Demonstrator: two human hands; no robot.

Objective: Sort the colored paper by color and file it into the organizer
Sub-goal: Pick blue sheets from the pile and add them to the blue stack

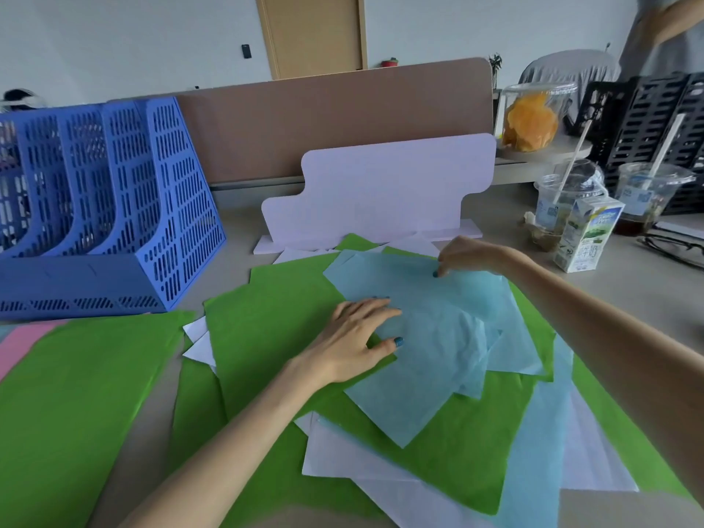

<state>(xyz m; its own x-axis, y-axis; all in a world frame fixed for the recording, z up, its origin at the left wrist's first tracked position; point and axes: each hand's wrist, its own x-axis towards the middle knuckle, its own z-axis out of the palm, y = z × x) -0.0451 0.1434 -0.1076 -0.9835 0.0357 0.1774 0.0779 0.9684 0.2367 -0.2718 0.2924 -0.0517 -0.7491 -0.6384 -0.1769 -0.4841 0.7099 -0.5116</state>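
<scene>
**A:** Right of the blue organizer (114, 222) the pile lies mixed. How will the light blue sheets (438, 337) handle?

**B:** Thin, limp and very light, I judge, and they slide over each other. Take one by an edge or corner. The left hand (362, 337) rests flat on them, fingers spread. The right hand (468, 257) seems to pinch one sheet's far edge.

**A:** Counts?

**B:** Light blue, at least four. Green sheets (266, 318), at least four. White sheets (343, 459), several. Pink sheet (19, 344), one, in front of the organizer.

Green sheets (266, 318), light-blue sheets (430, 360), white sheets (343, 455), pink paper (19, 344), blue perforated organizer (114, 207)
</scene>
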